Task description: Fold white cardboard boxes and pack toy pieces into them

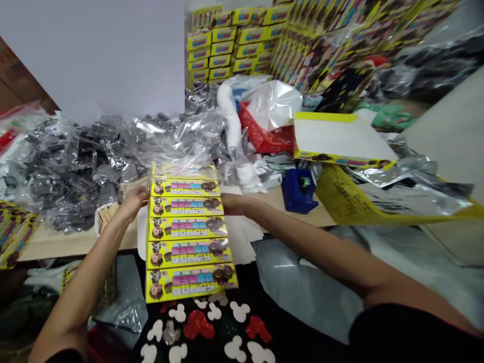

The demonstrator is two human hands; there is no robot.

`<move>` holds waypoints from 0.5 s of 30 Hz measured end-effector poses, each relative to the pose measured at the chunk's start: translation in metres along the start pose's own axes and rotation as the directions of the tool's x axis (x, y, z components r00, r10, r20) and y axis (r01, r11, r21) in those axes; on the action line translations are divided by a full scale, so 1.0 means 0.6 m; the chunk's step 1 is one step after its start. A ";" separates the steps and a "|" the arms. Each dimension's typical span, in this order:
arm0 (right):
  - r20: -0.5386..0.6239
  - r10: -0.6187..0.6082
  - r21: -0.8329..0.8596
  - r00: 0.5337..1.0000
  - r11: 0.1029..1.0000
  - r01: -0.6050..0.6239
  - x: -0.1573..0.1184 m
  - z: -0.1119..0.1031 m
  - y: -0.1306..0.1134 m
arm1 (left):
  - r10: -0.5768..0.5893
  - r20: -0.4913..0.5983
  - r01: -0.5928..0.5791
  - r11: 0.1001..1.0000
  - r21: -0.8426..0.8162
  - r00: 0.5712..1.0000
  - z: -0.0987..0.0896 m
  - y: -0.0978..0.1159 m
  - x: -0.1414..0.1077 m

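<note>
Row of yellow boxes (189, 230): positioned between the two hands, at the near edge of the bench (75, 242). Five printed faces show in full; a sixth, at the 12 o'clock end, is partly covered by clear film (185, 162).

Axis: the row as a whole runs from 12 o'clock to 6 o'clock, its 6 o'clock end in front of the torso. Each single box lies crosswise, long axis 9 to 3 o'clock.

Hands: the left hand (134, 201) sits at 10 o'clock of the row's centre, fingers partly curled against the side. The right hand (233, 203) sits at 2 o'clock, fingers mostly hidden at the opposite side; their curl cannot be told. Together they appear to hold the row between them, both toward its far half. Neither hand is clearly nearer.

Surroundings: white sheets (245, 236) at 3 o'clock; blue tape dispenser (297, 194) between 2 and 3; grey packets (102, 156) at 10.
</note>
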State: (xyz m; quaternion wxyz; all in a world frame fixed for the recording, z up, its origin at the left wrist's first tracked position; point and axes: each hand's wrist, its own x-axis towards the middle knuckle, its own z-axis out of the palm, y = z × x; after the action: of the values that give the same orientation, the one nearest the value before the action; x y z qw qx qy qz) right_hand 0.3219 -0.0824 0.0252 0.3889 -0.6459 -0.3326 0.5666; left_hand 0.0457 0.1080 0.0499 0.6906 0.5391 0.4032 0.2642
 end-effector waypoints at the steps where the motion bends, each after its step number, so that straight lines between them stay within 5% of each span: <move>1: -0.049 0.033 -0.030 0.998 0.999 -0.034 -0.008 -0.010 0.007 | 0.067 -0.007 -0.067 0.997 0.032 0.998 -0.005 0.002 -0.006; 3: -0.161 -0.064 -0.114 0.985 0.992 0.046 -0.024 -0.034 0.008 | 0.195 -0.005 -0.194 0.977 0.084 0.981 -0.017 0.011 -0.015; 5: -0.208 -0.316 -0.256 0.926 0.931 0.260 -0.033 -0.051 -0.011 | 0.273 0.024 -0.273 0.952 0.135 0.962 -0.027 0.025 -0.019; 7: -0.145 -0.562 -0.436 0.814 0.775 0.457 -0.031 -0.052 -0.045 | 0.363 0.019 -0.355 0.898 0.259 0.932 -0.030 0.040 -0.019; 10: 0.059 -0.703 -0.664 0.709 0.502 0.554 -0.011 -0.032 -0.102 | 0.532 0.014 -0.461 0.721 0.517 0.847 -0.024 0.058 -0.023; 12: 0.153 -0.678 -0.771 0.718 0.373 0.517 0.000 -0.017 -0.126 | 0.614 0.079 -0.511 0.571 0.643 0.785 -0.022 0.065 -0.034; 15: 0.138 -0.657 -0.836 0.741 0.324 0.443 -0.010 -0.005 -0.116 | 0.617 0.246 -0.576 0.417 0.704 0.747 -0.030 0.060 -0.072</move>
State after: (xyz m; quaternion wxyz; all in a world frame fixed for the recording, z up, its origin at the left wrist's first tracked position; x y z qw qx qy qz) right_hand 0.3248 -0.0546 0.0893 0.2406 -0.6541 -0.7109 0.0940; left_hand 0.0100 0.0930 0.0944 0.2573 0.8711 0.2734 0.3165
